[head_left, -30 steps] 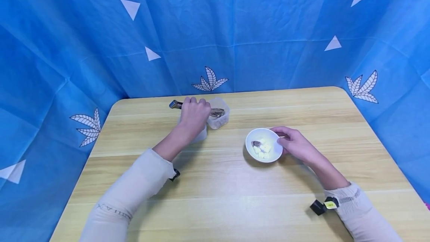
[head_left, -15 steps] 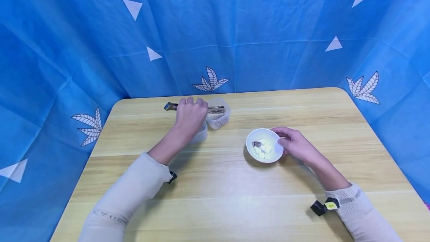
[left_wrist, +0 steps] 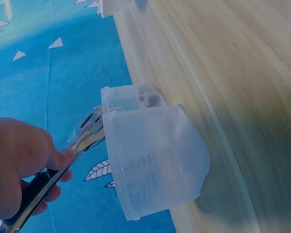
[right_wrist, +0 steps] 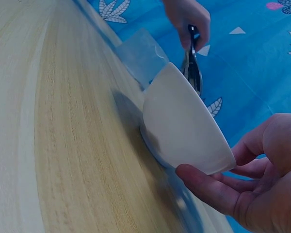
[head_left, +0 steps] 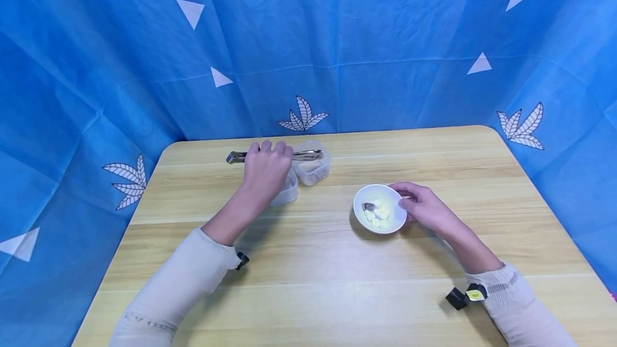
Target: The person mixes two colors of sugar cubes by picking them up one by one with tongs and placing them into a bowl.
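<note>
My left hand grips a pair of metal tongs with dark handle sides. The tongs lie level above two clear plastic containers near the table's back edge. Their slotted heads show in the left wrist view; whether they pinch anything is unclear. The nearer container is partly behind my hand in the head view, and the farther container stands beside it. My right hand holds a white bowl by its right side. Several white cubes and one dark wrapped piece lie inside it.
All this is on a light wooden table with rounded back corners. A blue patterned curtain hangs behind and at both sides. Black wrist devices sit at both sleeves, close above the table.
My left hand has moved left with the tongs, which now lie more level and higher over the containers. The bowl and my right hand stay where they were.
</note>
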`<action>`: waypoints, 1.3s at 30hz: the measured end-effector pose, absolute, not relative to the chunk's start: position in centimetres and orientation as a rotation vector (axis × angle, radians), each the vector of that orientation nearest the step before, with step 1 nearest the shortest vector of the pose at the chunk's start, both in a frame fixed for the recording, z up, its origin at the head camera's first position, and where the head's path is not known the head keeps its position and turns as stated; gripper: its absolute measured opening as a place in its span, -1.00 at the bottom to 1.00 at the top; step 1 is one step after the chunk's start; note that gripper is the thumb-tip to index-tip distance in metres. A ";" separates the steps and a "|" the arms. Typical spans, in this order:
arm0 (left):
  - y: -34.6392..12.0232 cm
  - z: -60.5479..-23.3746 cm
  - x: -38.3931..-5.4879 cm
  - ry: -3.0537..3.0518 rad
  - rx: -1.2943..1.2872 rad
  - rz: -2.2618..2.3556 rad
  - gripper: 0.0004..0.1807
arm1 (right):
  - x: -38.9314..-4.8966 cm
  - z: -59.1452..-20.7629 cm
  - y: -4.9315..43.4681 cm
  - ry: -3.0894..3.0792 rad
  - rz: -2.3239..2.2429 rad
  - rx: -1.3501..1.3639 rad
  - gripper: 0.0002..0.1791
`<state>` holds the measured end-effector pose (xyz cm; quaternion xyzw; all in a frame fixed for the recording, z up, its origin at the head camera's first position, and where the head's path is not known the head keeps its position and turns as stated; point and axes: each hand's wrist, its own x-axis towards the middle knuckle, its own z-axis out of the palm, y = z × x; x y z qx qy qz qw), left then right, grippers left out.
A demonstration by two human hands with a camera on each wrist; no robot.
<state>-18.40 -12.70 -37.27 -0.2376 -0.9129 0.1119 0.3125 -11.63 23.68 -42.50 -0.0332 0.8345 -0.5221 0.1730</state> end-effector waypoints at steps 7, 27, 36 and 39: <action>-13.2 -37.0 -17.8 -2.330 -0.619 0.248 -0.71 | -11.6 -42.3 23.6 2.364 -1.479 -0.083 -0.47; -13.3 -36.0 -15.7 -2.232 -0.653 0.157 -0.68 | -11.6 -42.4 23.7 2.350 -1.496 -0.083 -0.46; -12.3 -35.8 -14.5 -2.255 -0.704 0.121 -0.77 | -11.7 -42.5 23.7 2.344 -1.499 -0.084 -0.46; -11.8 -35.9 -14.2 -2.227 -0.716 0.109 -0.76 | -11.7 -42.5 23.7 2.349 -1.495 -0.083 -0.46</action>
